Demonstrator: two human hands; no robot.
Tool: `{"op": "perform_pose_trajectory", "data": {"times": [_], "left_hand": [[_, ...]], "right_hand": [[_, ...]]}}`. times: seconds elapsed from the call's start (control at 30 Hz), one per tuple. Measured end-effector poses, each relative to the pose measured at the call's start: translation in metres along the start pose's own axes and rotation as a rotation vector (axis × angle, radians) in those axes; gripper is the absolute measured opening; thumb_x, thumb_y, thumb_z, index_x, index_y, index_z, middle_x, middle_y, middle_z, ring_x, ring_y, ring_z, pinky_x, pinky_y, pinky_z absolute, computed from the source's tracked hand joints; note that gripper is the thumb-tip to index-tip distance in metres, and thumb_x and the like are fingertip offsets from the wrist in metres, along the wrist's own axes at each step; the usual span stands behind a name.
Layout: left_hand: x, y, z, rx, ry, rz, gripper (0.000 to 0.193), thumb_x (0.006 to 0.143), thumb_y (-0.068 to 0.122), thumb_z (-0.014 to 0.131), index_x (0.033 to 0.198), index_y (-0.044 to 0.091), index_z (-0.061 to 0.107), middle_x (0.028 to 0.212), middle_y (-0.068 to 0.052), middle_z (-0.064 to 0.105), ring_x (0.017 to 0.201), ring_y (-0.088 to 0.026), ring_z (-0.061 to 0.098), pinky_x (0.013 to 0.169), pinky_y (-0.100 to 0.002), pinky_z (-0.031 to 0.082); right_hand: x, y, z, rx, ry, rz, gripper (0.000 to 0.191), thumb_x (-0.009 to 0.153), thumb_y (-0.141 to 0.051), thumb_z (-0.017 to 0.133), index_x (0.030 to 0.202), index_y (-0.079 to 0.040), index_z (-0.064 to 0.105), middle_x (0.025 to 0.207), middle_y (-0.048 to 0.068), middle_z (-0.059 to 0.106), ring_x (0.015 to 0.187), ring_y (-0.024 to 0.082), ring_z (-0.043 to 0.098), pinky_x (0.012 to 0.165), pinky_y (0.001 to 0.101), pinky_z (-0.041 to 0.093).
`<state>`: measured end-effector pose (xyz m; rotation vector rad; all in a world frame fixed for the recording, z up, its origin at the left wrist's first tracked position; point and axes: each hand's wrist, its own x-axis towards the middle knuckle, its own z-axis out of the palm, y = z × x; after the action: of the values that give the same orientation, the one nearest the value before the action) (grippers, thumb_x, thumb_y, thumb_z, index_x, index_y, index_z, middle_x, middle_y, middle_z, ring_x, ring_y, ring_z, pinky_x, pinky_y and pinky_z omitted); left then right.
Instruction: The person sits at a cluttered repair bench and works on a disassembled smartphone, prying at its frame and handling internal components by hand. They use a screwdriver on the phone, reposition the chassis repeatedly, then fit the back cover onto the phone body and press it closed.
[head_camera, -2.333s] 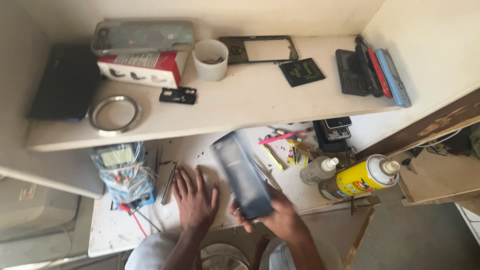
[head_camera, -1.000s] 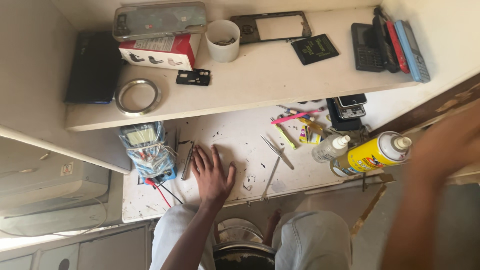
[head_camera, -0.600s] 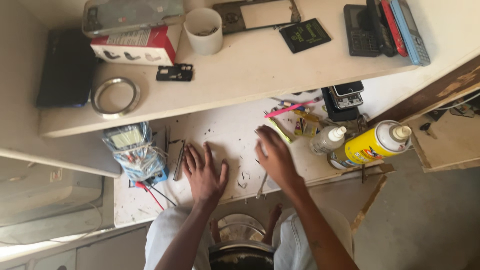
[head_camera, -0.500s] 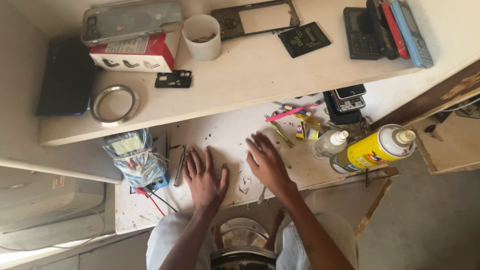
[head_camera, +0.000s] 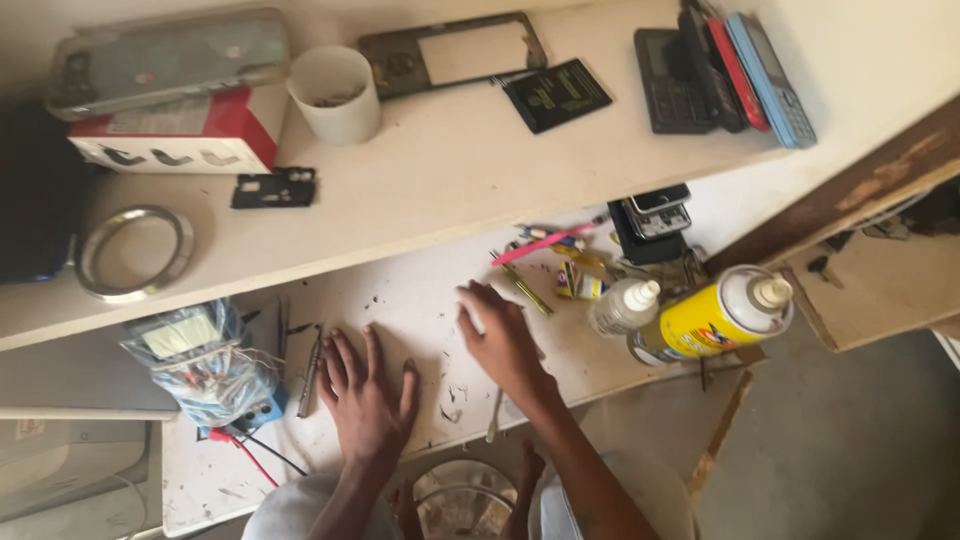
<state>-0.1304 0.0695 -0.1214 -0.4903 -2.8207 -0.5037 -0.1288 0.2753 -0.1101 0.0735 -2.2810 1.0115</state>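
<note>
Head view: both bare hands lie on the stained white worktop (head_camera: 420, 300), holding nothing.

Left hand (head_camera: 368, 400) rests flat with fingers spread wide, palm down, seemingly bracing, just beside a thin metal tool (head_camera: 311, 368) and near the bagged multimeter (head_camera: 205, 365). Right hand (head_camera: 500, 335) lies loosely open, fingertips pointing toward the scatter of small tools (head_camera: 545, 260), close enough to pick from. A yellow spray can (head_camera: 715, 318) and small white bottle (head_camera: 625, 305) sit at the bench edge, clear of the hands.
</note>
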Motion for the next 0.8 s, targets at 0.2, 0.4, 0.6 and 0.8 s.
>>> {"op": "perform_pose_trajectory", "data": {"times": [0.2,0.4,0.6,0.8], "left_hand": [[-0.001,-0.002,-0.001,0.024,0.006,0.008,0.078,0.094,0.049,0.051,0.154,0.001,0.037,0.157,-0.038,0.029,0.15,-0.048,0.023,0.121,-0.058,0.017],[0.003,-0.001,0.001,0.057,0.019,0.01,0.08,0.093,0.05,0.051,0.153,0.0,0.037,0.154,-0.039,0.029,0.148,-0.049,0.023,0.117,-0.06,0.017],[0.002,-0.003,-0.001,0.008,0.023,0.017,0.081,0.091,0.05,0.051,0.152,-0.001,0.036,0.156,-0.038,0.028,0.149,-0.048,0.022,0.119,-0.059,0.017],[0.001,-0.004,0.001,0.049,-0.005,0.002,0.08,0.092,0.05,0.05,0.153,0.0,0.036,0.156,-0.038,0.027,0.15,-0.047,0.022,0.119,-0.059,0.017]], "right_hand": [[0.033,0.025,-0.034,-0.087,0.248,0.267,0.019,0.095,0.004,0.063,0.113,0.001,0.066,0.094,0.017,0.073,0.083,0.035,0.074,0.076,0.0442,0.056],[0.068,0.059,-0.04,-0.315,0.254,0.241,0.038,0.087,0.01,0.063,0.124,0.007,0.062,0.106,0.028,0.066,0.095,0.045,0.066,0.082,0.0512,0.052],[0.131,0.098,-0.045,-0.656,-0.108,0.153,0.03,0.092,-0.01,0.07,0.122,-0.005,0.067,0.116,0.022,0.07,0.112,0.042,0.065,0.098,0.0513,0.05],[0.151,0.103,-0.054,-0.598,-0.044,-0.038,0.053,0.095,-0.026,0.068,0.141,-0.001,0.061,0.14,0.027,0.058,0.128,0.045,0.052,0.104,0.0529,0.04]]}}
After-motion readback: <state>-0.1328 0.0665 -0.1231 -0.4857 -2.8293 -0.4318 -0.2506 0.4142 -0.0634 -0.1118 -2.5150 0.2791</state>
